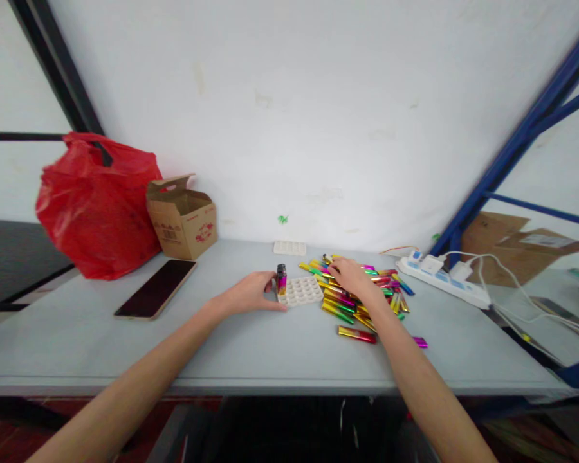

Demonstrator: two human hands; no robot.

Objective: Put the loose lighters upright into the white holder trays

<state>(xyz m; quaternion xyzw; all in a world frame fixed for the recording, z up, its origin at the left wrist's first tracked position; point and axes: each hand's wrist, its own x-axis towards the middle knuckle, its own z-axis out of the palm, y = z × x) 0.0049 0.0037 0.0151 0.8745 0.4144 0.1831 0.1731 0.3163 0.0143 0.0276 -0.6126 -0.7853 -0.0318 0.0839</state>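
Left hand [249,293] parted wide, thumb and fingers bracketing the tray's [303,291] left end, probably steadying it where lighters [282,283] stand upright! Right hand [353,278] reaches into the loose pile [338,311] alongside, handy for picking; whether it grips one, I can't tell.

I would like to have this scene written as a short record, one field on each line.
left hand: thumb and fingers spread at the left end of the white tray
right hand: over the heap of shiny coloured tubes; grip unclear
on tray: at least one upright tube, dark-topped, left end
by the wall: second tray
left side: phone, open cardboard box, red bag
right side: power strip
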